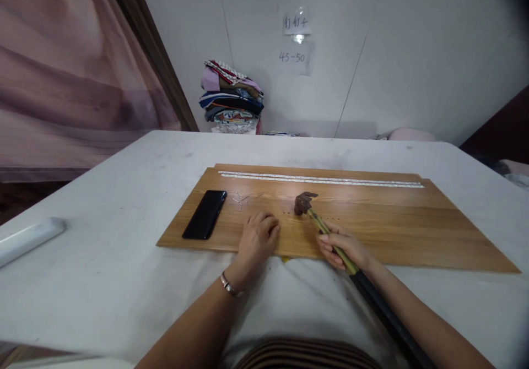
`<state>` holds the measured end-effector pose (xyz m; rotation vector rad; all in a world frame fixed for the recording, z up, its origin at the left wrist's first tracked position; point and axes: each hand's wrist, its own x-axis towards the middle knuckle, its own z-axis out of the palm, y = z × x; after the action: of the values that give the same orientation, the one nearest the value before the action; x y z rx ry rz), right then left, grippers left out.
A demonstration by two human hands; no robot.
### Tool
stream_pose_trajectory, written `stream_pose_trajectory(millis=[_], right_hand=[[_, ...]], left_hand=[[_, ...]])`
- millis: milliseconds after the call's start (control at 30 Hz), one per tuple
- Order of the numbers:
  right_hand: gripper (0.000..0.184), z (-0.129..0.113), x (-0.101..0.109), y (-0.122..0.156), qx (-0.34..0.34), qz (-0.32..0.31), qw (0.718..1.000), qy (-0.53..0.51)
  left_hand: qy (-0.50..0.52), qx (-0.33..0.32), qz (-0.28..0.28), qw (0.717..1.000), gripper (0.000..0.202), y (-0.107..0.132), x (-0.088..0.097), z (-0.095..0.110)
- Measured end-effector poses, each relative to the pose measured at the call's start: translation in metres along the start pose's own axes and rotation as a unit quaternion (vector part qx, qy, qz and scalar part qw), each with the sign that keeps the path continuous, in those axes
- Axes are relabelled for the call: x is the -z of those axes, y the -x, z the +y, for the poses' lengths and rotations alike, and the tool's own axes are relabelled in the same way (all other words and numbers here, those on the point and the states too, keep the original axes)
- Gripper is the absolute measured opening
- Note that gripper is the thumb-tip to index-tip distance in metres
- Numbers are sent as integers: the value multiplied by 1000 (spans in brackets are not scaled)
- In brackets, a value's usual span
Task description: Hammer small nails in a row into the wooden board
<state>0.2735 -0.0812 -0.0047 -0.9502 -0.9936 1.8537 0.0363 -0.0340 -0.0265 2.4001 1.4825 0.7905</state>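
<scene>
Right hand (352,248): closed round a hammer (305,202) partway along its handle, likely for control.
Left hand (257,237): fingers curled on the wooden board (413,226), perhaps steadying it; cannot tell if holding anything.
Hammer: head near the board's middle, dark dots (333,218) either side.
Loose nails (241,206): near the left hand, seemingly for easy reach.

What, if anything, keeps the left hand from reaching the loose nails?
Nothing visible, so probably yes: the nails lie on the board close to the left hand, with the phone on their other side.
</scene>
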Motion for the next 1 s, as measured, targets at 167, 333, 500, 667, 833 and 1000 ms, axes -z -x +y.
stream_pose_trajectory(millis=[167, 333, 500, 667, 833, 1000], right_hand=[[24, -1, -1, 0, 6, -7, 1000, 5], [22, -7, -2, 4, 11, -3, 1000, -13], [20, -3, 0, 2, 10, -7, 1000, -19], [24, -1, -1, -1, 0, -2, 1000, -9], [22, -5, -3, 3, 7, -3, 1000, -8], [22, -7, -3, 4, 9, 4, 1000, -14]], left_hand=[[0, 0, -1, 1000, 13, 0, 0, 0], [4, 0, 3, 1000, 13, -1, 0, 0], [2, 1, 1, 1000, 13, 0, -1, 0], [1, -1, -2, 1000, 13, 1, -1, -1], [0, 0, -2, 1000, 11, 0, -1, -1], [2, 1, -1, 1000, 11, 0, 0, 0]])
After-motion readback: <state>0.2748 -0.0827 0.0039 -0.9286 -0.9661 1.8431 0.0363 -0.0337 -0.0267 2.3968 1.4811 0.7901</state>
